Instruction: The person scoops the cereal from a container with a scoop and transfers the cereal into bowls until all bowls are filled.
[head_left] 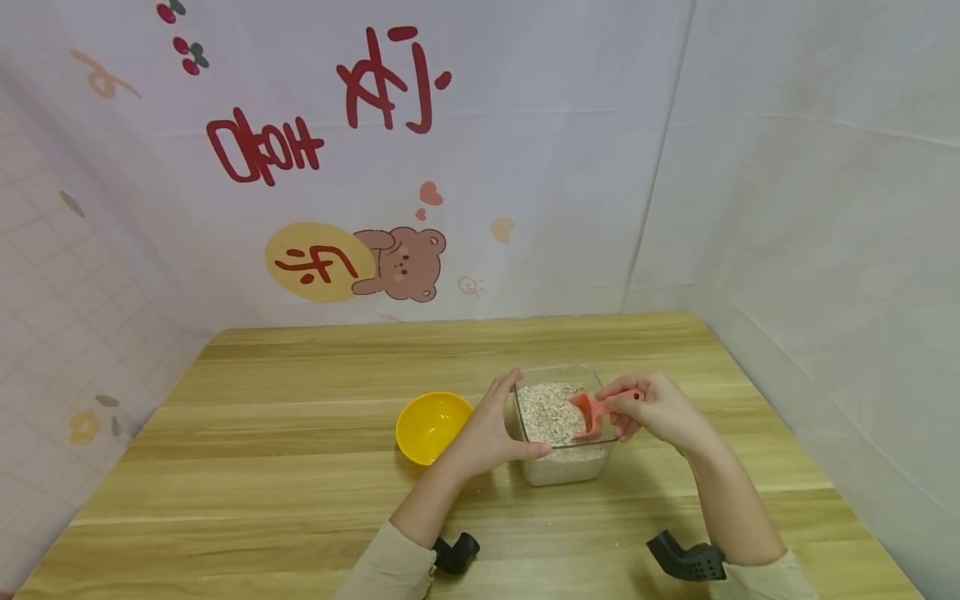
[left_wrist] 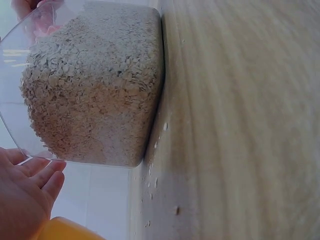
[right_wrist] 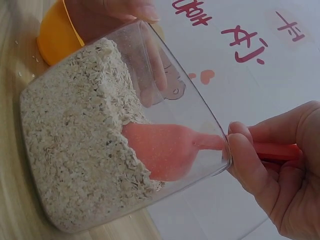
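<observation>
A clear plastic container (head_left: 564, 472) on the table holds pale oat flakes (head_left: 550, 412). My left hand (head_left: 487, 429) holds its left side, the thumb along the front rim and the fingers at the back corner. From the right, my right hand (head_left: 654, 407) grips the handle of a pink scoop (head_left: 589, 414). In the right wrist view, the bowl of the scoop (right_wrist: 162, 150) is partly sunk in the oats, and its handle passes over the container's rim. Just left of the left hand stands a yellow bowl (head_left: 433, 427), whose visible inside is bare.
Several loose flakes (left_wrist: 165, 126) lie on the wooden table (head_left: 262, 467) beside the container. A white printed cloth (head_left: 555, 200) hangs behind the table, with more cloth along both sides. Black wrist mounts (head_left: 456, 553) are on both forearms.
</observation>
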